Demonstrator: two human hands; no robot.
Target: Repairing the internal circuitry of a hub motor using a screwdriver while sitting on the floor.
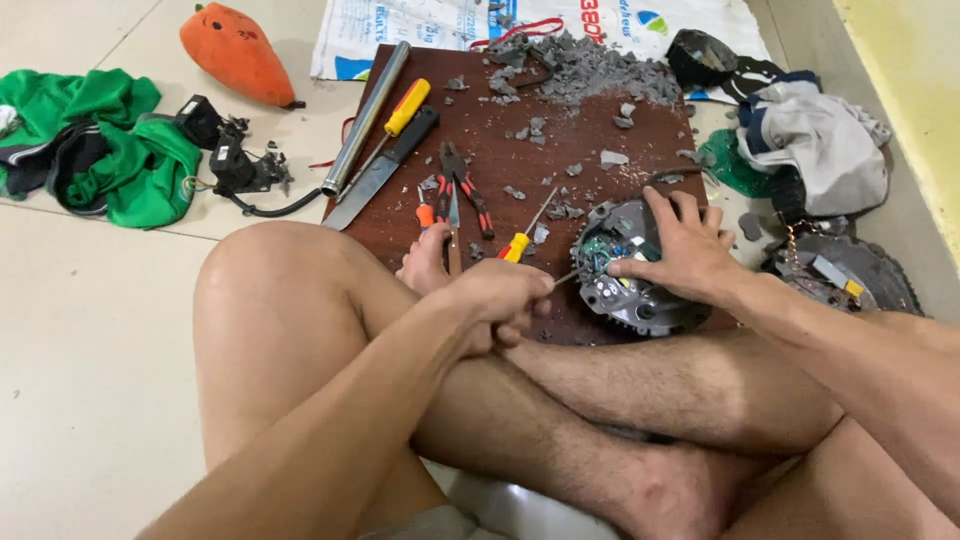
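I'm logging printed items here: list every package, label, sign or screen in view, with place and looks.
Printed woven sack: flat on the floor at the top, behind the brown board, under grey rubble; white with blue, red and green print.
No screens, signs or other labels visible.

I see a round, dark grey motor housing with a toothed rim [640, 300] lying flat on the near right corner of the brown board, its open face up. Inside it sits a green circuit board with blue and pale wires, partly hidden under fingers. A thin metal tool shaft [567, 278] points into the housing's left side, its tip touching the inner parts near the wiring; its handle is hidden in a closed fist, so I cannot tell its colour. The shaft lies nearly level, angled slightly upward toward the housing.
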